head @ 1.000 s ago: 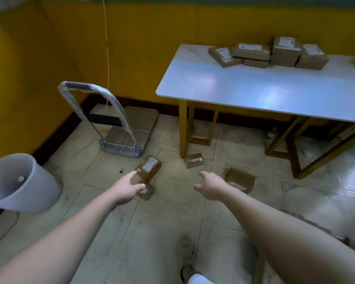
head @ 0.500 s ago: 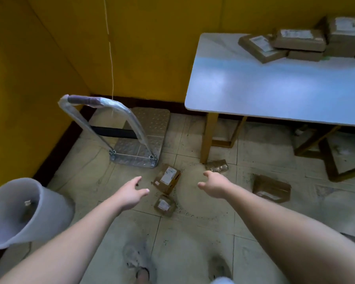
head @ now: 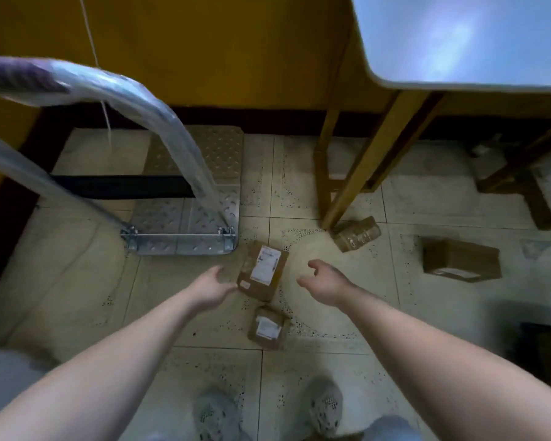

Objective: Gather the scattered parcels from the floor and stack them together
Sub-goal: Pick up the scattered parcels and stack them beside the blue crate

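Several brown cardboard parcels lie on the tiled floor. A labelled parcel [head: 262,270] sits between my hands. A smaller labelled parcel [head: 268,327] lies just nearer to me. A taped parcel [head: 356,233] leans at the foot of the table leg, and a larger one [head: 462,260] lies to the right. My left hand [head: 210,289] hovers at the left edge of the labelled parcel, fingers relaxed and holding nothing. My right hand [head: 323,281] is a short way to the parcel's right, fingers loosely curved, empty.
A metal platform trolley [head: 188,218] with a plastic-wrapped handle [head: 115,90] stands at the left by the yellow wall. A white table [head: 458,43] on wooden legs [head: 357,173] overhangs at the upper right. My shoes [head: 326,409] show at the bottom.
The view has dropped and moved closer to the floor. Both hands have reached down toward the labelled parcel, with the left now at its edge. The parcels on the table have left the view.
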`<state>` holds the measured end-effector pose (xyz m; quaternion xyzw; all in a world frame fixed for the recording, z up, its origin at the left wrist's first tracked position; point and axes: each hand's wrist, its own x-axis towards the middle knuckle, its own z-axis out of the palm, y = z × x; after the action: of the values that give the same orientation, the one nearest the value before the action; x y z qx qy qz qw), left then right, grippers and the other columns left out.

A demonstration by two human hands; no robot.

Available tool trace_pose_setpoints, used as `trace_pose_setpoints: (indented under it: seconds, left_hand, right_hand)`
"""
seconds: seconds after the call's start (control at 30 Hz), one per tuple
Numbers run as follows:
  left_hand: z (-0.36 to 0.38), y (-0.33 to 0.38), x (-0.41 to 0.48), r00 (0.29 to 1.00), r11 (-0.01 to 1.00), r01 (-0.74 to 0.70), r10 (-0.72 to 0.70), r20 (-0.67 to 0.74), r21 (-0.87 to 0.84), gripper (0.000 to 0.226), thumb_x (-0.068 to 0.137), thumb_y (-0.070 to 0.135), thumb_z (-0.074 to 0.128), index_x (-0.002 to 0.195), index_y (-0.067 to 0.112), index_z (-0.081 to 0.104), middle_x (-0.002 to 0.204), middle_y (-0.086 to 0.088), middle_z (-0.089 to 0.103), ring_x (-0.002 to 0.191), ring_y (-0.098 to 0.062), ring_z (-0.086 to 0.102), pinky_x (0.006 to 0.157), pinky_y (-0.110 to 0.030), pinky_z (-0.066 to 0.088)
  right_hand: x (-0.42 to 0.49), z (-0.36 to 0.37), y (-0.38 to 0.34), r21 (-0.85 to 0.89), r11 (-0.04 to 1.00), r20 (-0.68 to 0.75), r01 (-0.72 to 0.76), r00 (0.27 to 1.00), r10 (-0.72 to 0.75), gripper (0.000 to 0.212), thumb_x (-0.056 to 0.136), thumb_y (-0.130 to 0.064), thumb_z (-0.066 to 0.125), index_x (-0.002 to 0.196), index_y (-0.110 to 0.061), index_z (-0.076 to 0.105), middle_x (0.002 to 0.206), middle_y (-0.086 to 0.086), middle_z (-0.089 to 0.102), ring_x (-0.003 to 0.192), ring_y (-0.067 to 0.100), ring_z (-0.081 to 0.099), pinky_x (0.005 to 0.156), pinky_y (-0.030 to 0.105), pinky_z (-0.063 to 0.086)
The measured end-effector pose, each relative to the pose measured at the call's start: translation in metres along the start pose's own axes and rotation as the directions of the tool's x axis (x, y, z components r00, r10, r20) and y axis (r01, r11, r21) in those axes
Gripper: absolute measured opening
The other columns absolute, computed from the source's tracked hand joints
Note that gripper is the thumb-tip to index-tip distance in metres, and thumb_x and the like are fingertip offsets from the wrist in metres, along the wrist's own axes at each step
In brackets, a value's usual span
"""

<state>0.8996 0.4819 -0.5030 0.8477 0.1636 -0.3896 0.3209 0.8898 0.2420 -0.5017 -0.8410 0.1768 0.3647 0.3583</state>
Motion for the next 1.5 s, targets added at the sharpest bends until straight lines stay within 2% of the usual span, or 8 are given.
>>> trace_pose_setpoints:
  seconds: [0.2,0.43,0.53,0.6,0.8,0.97,1.23,1.5]
  left_hand:
    - [0.069,-0.063,0.17,1.0,0.999,0.019,-0.019,-0.001,-0.047,0.069,0.09,0.033,0.06,0.149,0.02,0.026,0.152,-0.01,0.033,0.128,-0.029,0.044,0.093,-0.03,0.039]
    - [0.142,-0.113,0.316,0.999,0.974,0.001,-0.01,-0.039,-0.224,0.081,0.088,0.023,0.064,0.152,0.014,0.016,0.149,-0.009,0.036,0.13,-0.03,0.042,0.092,-0.032,0.042]
    - [0.16,-0.119,0.34,1.0,0.955,-0.017,0.021,0.011,-0.296,0.036,0.087,0.016,0.063,0.122,0.02,0.056,0.111,0.0,0.063,0.096,-0.019,0.061,0.067,-0.024,0.051]
    - [0.162,-0.117,0.335,0.999,0.935,-0.033,0.027,-0.022,-0.353,0.015,0.087,0.018,0.063,0.099,0.025,0.057,0.095,0.003,0.063,0.078,-0.01,0.058,0.049,-0.017,0.048]
    - [0.126,-0.092,0.226,1.0,0.839,0.0,-0.013,-0.02,-0.544,0.053,0.083,0.029,0.068,0.12,0.039,0.031,0.1,0.009,0.053,0.083,-0.012,0.056,0.059,-0.025,0.041]
    - [0.072,-0.053,0.089,0.999,0.77,-0.04,0.026,-0.031,-0.637,0.053,0.086,0.02,0.068,0.119,0.036,0.031,0.11,0.008,0.056,0.067,-0.007,0.065,0.043,-0.019,0.046]
    - [-0.021,0.03,-0.14,0.978,0.67,-0.207,0.152,-0.14,-0.713,0.054,0.087,0.012,0.065,0.129,0.034,0.04,0.114,0.001,0.063,0.081,-0.011,0.069,0.056,-0.027,0.052]
    - [-0.052,0.076,-0.293,0.895,0.627,-0.397,0.425,-0.134,-0.67,0.054,0.089,0.013,0.063,0.13,0.035,0.037,0.11,0.003,0.067,0.086,-0.013,0.07,0.065,-0.033,0.056]
  right_hand:
    - [0.152,0.094,0.043,0.13,0.992,0.001,-0.005,1.0,0.005,0.057,0.094,-0.03,0.057,0.142,-0.008,0.037,0.135,0.012,0.052,0.095,0.015,0.049,0.073,0.021,0.039]
    - [0.284,0.189,0.103,0.303,0.953,0.046,0.015,0.998,-0.031,0.048,0.094,-0.023,0.058,0.137,-0.009,0.045,0.135,0.009,0.053,0.117,0.027,0.054,0.101,0.039,0.045]
    - [0.302,0.21,0.11,0.444,0.89,0.028,0.1,0.992,-0.125,0.049,0.093,-0.013,0.058,0.14,-0.016,0.045,0.14,0.005,0.051,0.125,0.024,0.05,0.108,0.043,0.039]
    - [0.298,0.211,0.108,0.486,0.866,-0.002,0.118,0.991,-0.134,0.051,0.092,-0.019,0.061,0.14,-0.019,0.046,0.139,0.004,0.053,0.123,0.023,0.052,0.107,0.044,0.04]
    - [0.203,0.16,0.076,0.553,0.833,-0.049,0.028,0.999,-0.001,0.027,0.091,-0.02,0.058,0.11,-0.035,0.046,0.112,-0.009,0.059,0.094,0.009,0.057,0.084,0.031,0.05]
    - [0.076,0.094,0.023,0.515,0.856,-0.061,0.039,0.998,-0.008,0.049,0.09,-0.023,0.059,0.135,-0.029,0.039,0.114,-0.004,0.061,0.093,0.011,0.06,0.075,0.031,0.053]
    - [-0.141,-0.021,-0.064,0.633,0.773,0.017,0.047,0.997,-0.074,0.061,0.09,-0.039,0.062,0.143,-0.042,0.031,0.13,-0.006,0.057,0.096,0.011,0.061,0.057,0.025,0.05]
    - [-0.311,-0.066,-0.073,0.661,0.702,-0.235,0.264,0.962,-0.141,0.041,0.09,-0.039,0.062,0.129,-0.042,0.05,0.117,-0.005,0.064,0.097,0.018,0.065,0.073,0.039,0.059]
